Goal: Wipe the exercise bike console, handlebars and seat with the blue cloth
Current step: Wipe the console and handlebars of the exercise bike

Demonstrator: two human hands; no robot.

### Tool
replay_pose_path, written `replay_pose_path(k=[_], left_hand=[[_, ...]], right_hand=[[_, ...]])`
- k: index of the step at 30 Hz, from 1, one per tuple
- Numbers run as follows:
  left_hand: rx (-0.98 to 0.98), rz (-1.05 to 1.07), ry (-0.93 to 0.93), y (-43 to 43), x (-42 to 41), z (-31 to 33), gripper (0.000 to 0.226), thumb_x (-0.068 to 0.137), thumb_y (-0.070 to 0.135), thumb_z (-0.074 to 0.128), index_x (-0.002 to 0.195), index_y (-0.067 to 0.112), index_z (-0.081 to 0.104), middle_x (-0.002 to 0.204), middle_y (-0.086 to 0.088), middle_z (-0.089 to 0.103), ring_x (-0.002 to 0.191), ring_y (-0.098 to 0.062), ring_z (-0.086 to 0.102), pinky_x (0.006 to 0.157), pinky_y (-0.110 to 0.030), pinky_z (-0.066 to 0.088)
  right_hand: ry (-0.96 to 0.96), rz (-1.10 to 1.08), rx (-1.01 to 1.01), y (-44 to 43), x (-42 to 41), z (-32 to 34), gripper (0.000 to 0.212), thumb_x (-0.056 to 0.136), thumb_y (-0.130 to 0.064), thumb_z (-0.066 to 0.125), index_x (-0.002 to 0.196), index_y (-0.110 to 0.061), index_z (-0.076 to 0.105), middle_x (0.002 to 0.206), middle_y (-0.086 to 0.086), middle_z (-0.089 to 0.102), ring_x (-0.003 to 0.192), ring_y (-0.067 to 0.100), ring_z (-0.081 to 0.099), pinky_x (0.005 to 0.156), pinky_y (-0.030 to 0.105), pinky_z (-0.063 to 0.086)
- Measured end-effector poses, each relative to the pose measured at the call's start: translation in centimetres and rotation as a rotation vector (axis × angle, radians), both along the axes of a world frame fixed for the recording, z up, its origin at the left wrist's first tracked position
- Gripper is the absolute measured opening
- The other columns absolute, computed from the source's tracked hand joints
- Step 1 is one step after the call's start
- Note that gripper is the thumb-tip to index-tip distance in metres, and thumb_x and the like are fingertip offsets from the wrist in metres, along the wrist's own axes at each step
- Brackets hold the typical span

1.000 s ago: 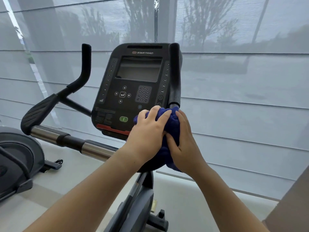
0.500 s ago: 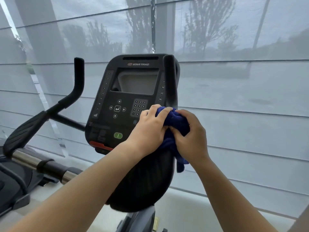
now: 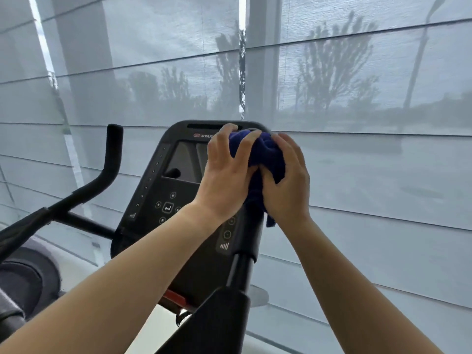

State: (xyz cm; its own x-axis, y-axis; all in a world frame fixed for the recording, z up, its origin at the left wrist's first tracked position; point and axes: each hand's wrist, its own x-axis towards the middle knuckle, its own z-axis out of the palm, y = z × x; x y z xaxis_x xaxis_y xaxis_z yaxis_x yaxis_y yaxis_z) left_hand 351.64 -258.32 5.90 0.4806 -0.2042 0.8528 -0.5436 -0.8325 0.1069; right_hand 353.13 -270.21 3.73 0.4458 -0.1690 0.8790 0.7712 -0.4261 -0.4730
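- Since the earlier frames, both hands and the blue cloth (image 3: 265, 154) have been carried up the right upright handlebar (image 3: 251, 226), from its base beside the lower console to its top end, level with the console's upper edge.
- The view has been tilted upward as well: the console (image 3: 166, 195) is now seen lower in the picture, and more of the window blinds (image 3: 370, 175) is shown above it.
- The left hand (image 3: 224, 180) is closed over the cloth from the left, with its fingers (image 3: 245, 141) spread across the bunched top.
- The right hand (image 3: 288, 180) is closed on the cloth from the right, its thumb pressed into the folds; the cloth is gripped between the two hands around the bar's tip.
- A loose corner of the cloth is left hanging below the right wrist.
- The right part of the console screen and keypad is hidden behind the left hand and forearm.
- Open room is seen to the right of the hands, where only the blinds lie behind; to the left, the second upright handlebar (image 3: 112, 159) stands well apart from the console.
- The lower left edge is taken up by part of another machine (image 3: 25, 277), cut off by the frame.
- Counted: two hands, one cloth, one console, two upright handlebars.
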Motion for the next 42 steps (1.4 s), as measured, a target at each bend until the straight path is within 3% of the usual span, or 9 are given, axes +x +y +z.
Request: replay_pose_path(k=[7,16,22,26,30,35,38,40,42], left_hand=[[-0.024,-0.149,0.064,0.9,1.6,-2.5,0.047,0.086,0.003,0.052,0.13,0.017,0.042,0.14,-0.009,0.026,0.123,-0.03,0.037,0.098,-0.038,0.044],[-0.034,-0.262,0.391,2.6,-1.4,-5.6,0.049,0.086,0.007,0.05,0.129,0.028,0.041,0.127,0.007,0.028,0.114,-0.016,0.044,0.101,-0.031,0.041],[0.081,-0.263,0.563,3.5,-4.6,-5.4,0.044,0.088,0.01,0.047,0.128,0.029,0.043,0.123,0.006,0.037,0.106,-0.018,0.05,0.097,-0.031,0.04],[0.232,-0.259,0.607,3.9,-7.5,-5.4,0.042,0.088,0.013,0.046,0.126,0.03,0.042,0.124,0.005,0.033,0.104,-0.021,0.051,0.096,-0.032,0.042],[0.302,-0.261,0.611,4.5,-10.4,-6.2,0.044,0.086,0.014,0.044,0.124,0.035,0.04,0.13,0.008,0.029,0.109,-0.023,0.046,0.099,-0.035,0.039],[0.286,-0.291,0.638,6.0,-13.0,-5.3,0.051,0.079,0.005,0.041,0.114,0.042,0.041,0.126,0.012,0.033,0.112,-0.019,0.04,0.101,-0.036,0.038],[0.22,-0.307,0.618,7.9,-14.2,-5.2,0.045,0.071,0.016,0.042,0.105,0.046,0.043,0.113,0.018,0.039,0.106,-0.013,0.043,0.094,-0.031,0.041],[0.166,-0.303,0.602,8.9,-14.8,-6.2,0.044,0.074,0.03,0.044,0.114,0.047,0.043,0.115,0.02,0.039,0.11,-0.01,0.042,0.096,-0.028,0.038],[0.132,-0.318,0.611,9.1,-15.0,-7.8,0.05,0.082,0.037,0.047,0.13,0.041,0.036,0.129,0.016,0.035,0.119,-0.011,0.038,0.104,-0.03,0.034]], right_hand=[[0.09,0.123,-0.043,-0.9,1.3,-2.5,0.06,0.081,0.009,0.057,0.136,-0.014,0.046,0.138,0.005,0.052,0.126,0.015,0.048,0.102,0.019,0.039],[0.277,0.044,-0.13,-0.8,-2.5,-5.5,0.052,0.078,0.006,0.056,0.126,-0.015,0.055,0.126,0.0,0.06,0.116,0.014,0.054,0.097,0.017,0.039],[0.467,-0.003,-0.177,-0.4,-6.9,-7.1,0.044,0.085,-0.009,0.056,0.127,-0.02,0.054,0.118,-0.002,0.063,0.106,0.014,0.057,0.086,0.014,0.037],[0.529,-0.002,-0.137,-0.1,-10.9,-8.3,0.035,0.083,-0.008,0.057,0.114,-0.025,0.062,0.092,-0.01,0.068,0.079,0.002,0.06,0.066,0.003,0.039],[0.574,0.02,-0.076,0.4,-14.5,-9.5,0.029,0.084,-0.011,0.059,0.106,-0.028,0.065,0.086,-0.012,0.069,0.075,-0.001,0.061,0.064,0.008,0.044],[0.532,0.025,0.011,1.7,-17.8,-8.9,0.035,0.083,-0.012,0.064,0.112,-0.031,0.06,0.108,-0.018,0.061,0.097,0.001,0.059,0.086,0.029,0.051],[0.477,0.096,-0.053,3.1,-19.4,-9.0,0.042,0.08,-0.024,0.063,0.12,-0.032,0.055,0.123,-0.02,0.054,0.114,-0.005,0.049,0.097,0.023,0.044],[0.543,0.147,-0.112,4.4,-19.8,-9.4,0.054,0.081,-0.041,0.055,0.133,-0.033,0.044,0.139,-0.022,0.041,0.127,-0.009,0.034,0.106,0.013,0.029],[0.584,0.087,-0.237,5.2,-19.2,-9.5,0.053,0.091,-0.041,0.048,0.141,-0.032,0.034,0.147,-0.02,0.029,0.134,-0.008,0.022,0.106,0.007,0.014]])
